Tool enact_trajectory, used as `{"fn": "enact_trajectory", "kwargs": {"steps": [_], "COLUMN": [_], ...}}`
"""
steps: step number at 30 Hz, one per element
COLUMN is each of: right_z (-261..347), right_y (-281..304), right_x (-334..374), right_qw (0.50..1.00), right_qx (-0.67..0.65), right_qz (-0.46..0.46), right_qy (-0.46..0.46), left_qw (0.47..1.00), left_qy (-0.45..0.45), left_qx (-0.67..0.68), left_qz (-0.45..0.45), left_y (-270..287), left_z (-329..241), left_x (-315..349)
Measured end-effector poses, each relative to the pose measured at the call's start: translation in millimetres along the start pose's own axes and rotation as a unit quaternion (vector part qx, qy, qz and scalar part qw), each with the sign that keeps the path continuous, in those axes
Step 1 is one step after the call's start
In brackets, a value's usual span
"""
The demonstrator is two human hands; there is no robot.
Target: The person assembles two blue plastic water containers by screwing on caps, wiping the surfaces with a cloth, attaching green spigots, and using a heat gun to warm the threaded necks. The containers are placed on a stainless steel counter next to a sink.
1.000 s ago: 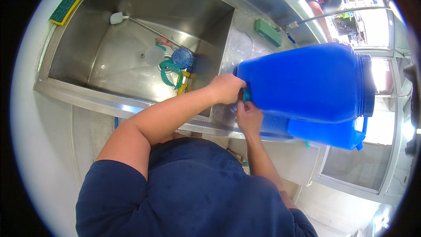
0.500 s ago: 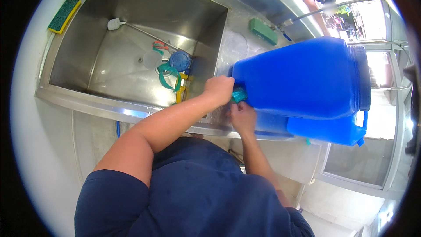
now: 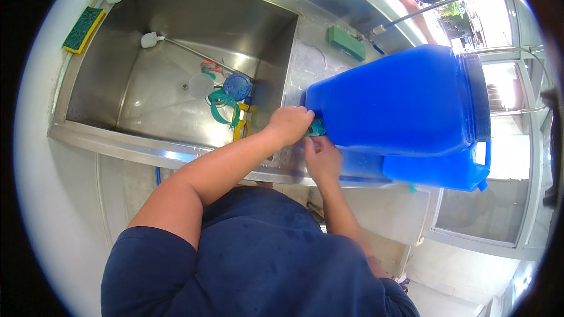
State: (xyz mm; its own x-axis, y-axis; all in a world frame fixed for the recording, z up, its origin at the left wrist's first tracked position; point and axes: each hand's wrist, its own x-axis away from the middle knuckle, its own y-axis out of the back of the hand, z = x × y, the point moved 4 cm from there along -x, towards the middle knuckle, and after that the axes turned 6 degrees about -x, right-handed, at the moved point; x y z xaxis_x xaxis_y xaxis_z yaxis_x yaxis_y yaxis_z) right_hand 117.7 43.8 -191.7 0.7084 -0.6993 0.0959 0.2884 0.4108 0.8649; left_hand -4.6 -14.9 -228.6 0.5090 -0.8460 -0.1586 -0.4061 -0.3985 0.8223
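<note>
A big blue plastic drum [image 3: 388, 105] lies on its side on the steel counter, its dark screw lid to the right. At its left end, low on the near side, sits a small teal wrapped-looking piece [image 3: 317, 127], partly covered by my fingers. My left hand [image 3: 292, 124] comes over it from the left, fingers closed on its upper left side. From below, my right hand [image 3: 324, 159] is closed with bent fingers, the thumb and fingertips against its lower edge. What exactly the teal piece is, and how it joins the drum, I cannot make out.
Left of the drum is a deep steel sink [image 3: 176, 6]. In it lie a long-handled white brush [image 3: 150, 39], a blue round lid [image 3: 237, 87], a teal band [image 3: 220, 110] and red-handled scissors [image 3: 210, 67]. A smaller blue jug [image 3: 432, 170] and a green block [image 3: 346, 43] flank the drum.
My right fingers have spread slightly and shifted around the teal piece's lower side. The left hand stays on it, now covering more of it. The whole view has shifted a little.
</note>
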Motion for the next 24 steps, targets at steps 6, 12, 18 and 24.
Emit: {"fn": "enact_trajectory", "kwargs": {"steps": [6, 12, 18, 24], "right_z": [6.2, 5.9, 5.6, -5.8], "right_y": [3.2, 2.8, 13.5, 31.1], "right_x": [14.0, 14.5, 18.9, 32.3], "right_qw": [0.997, 0.998, 0.998, 0.998], "right_qx": [0.031, 0.026, 0.003, -0.027], "right_qz": [-0.045, -0.028, -0.013, -0.013], "right_qy": [0.053, 0.051, 0.057, 0.053], "left_qw": [0.997, 0.996, 0.998, 0.998], "left_qy": [-0.074, -0.072, -0.042, -0.023], "left_qx": [0.030, 0.036, 0.024, 0.046], "left_qz": [-0.019, 0.048, 0.041, -0.029], "left_y": [-2.6, 3.6, 2.1, -2.8], "left_z": [2.6, 8.0, 9.6, 1.7], "left_x": [-1.1, -3.9, -6.0, 2.4]}}
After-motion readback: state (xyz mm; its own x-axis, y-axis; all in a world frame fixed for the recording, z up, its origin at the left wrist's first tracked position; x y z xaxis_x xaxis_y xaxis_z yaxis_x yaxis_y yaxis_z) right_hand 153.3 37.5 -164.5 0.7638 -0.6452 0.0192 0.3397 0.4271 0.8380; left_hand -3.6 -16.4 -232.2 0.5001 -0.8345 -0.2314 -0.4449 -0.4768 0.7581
